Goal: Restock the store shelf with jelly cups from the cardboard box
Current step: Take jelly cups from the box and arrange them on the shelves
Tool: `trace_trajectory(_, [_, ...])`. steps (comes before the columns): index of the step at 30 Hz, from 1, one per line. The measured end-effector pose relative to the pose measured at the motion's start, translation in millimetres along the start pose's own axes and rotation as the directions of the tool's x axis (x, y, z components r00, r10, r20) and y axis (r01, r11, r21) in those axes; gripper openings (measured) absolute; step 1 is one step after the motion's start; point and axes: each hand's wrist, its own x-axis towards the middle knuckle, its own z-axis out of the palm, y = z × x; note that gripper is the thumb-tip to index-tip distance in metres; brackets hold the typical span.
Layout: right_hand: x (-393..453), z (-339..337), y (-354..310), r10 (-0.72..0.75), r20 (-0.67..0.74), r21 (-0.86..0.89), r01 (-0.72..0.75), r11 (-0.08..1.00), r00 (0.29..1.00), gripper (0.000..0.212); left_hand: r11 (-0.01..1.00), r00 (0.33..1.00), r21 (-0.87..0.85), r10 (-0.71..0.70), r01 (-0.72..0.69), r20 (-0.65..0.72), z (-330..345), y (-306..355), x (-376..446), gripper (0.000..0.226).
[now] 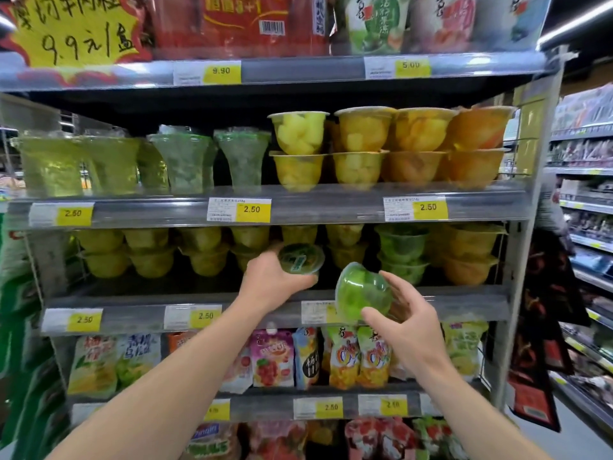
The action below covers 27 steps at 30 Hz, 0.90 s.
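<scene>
My left hand (pixel 272 280) grips a green jelly cup (pixel 301 258) tilted so its printed lid faces me, at the front of the third shelf (pixel 132 313) near its dark gap. My right hand (pixel 408 318) holds a second green jelly cup (pixel 361 293) on its side, lower and to the right, in front of the shelf's edge. Stacked green jelly cups (pixel 403 254) stand on that shelf just right of both hands. The cardboard box is out of view.
Yellow cups (pixel 152 254) fill the left of the same shelf, orange cups (pixel 471 257) the right. Above are tall green cups (pixel 185 161) and stacked fruit cups (pixel 391 147). Below hang snack pouches (pixel 272 356). An aisle with more shelves (pixel 587 227) runs on the right.
</scene>
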Motion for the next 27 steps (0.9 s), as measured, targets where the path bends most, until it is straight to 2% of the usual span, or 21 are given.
trace_trajectory(4, [3.4, 5.6, 3.2, 0.011, 0.001, 0.071, -0.011, 0.997, 1.0, 0.06, 0.997, 0.999, 0.078, 0.001, -0.003, 0.038, 5.9, -4.5, 8.1, 0.07])
trace_trajectory(9, [-0.1, 14.5, 2.1, 0.032, 0.005, 0.189, -0.033, 0.982, 0.999, 0.054, 0.981, 0.993, 0.187, 0.03, -0.051, 0.115, -9.5, -4.6, 5.6, 0.078])
trace_trajectory(10, [-1.0, 16.6, 1.1, 0.031, 0.005, 0.208, -0.031, 0.978, 1.0, 0.053, 0.975, 0.995, 0.215, 0.043, -0.061, 0.088, -15.4, -4.8, 0.6, 0.08])
trace_trajectory(12, [-3.1, 21.1, -2.6, 0.018, 0.01, 0.231, -0.02, 0.973, 1.0, 0.053, 0.972, 0.993, 0.215, 0.109, -0.095, -0.053, -25.8, -6.0, -14.8, 0.071])
trace_trajectory(14, [-6.2, 26.0, -7.5, -0.021, 0.025, 0.219, 0.015, 0.976, 0.999, 0.055, 0.982, 0.969, 0.075, 0.183, -0.173, -0.163, -31.9, -3.8, -34.8, 0.049])
trace_trajectory(15, [-8.3, 28.4, -9.7, -0.052, 0.032, 0.206, 0.045, 0.977, 0.998, 0.057, 0.983, 0.974, -0.014, 0.178, -0.181, -0.138, -32.5, -1.5, -43.6, 0.041])
trace_trajectory(16, [-11.0, 31.5, -10.9, -0.087, 0.04, 0.193, 0.078, 0.978, 0.995, 0.059, 0.984, 0.988, -0.103, 0.142, -0.147, -0.056, -31.2, 0.5, -51.1, 0.037])
trace_trajectory(18, [-18.5, 39.0, -12.5, -0.163, 0.054, 0.172, 0.151, 0.973, 0.985, 0.064, 0.95, 0.985, -0.311, 0.037, 0.018, 0.171, -26.7, 6.5, -63.1, 0.033])
trace_trajectory(20, [-26.5, 45.7, -12.8, -0.261, 0.064, 0.141, 0.25, 0.958, 0.963, 0.068, 0.854, 0.927, -0.455, -0.078, 0.251, 0.366, -25.8, 13.9, -69.6, 0.032])
trace_trajectory(22, [-32.6, 50.1, -13.8, -0.357, 0.062, 0.111, 0.349, 0.931, 0.932, 0.071, 0.765, 0.863, -0.499, -0.141, 0.407, 0.486, -29.1, 18.1, -73.1, 0.046])
trace_trajectory(24, [-35.1, 52.4, -13.4, -0.428, 0.041, 0.085, 0.424, 0.902, 0.903, 0.073, 0.724, 0.839, -0.536, -0.108, 0.434, 0.533, -31.7, 16.2, -75.2, 0.053])
trace_trajectory(27, [-37.2, 54.0, -13.3, -0.5, 0.038, 0.014, 0.5, 0.866, 0.865, 0.073, 0.685, 0.881, -0.635, -0.022, 0.357, 0.472, -34.3, 8.5, -76.8, 0.049])
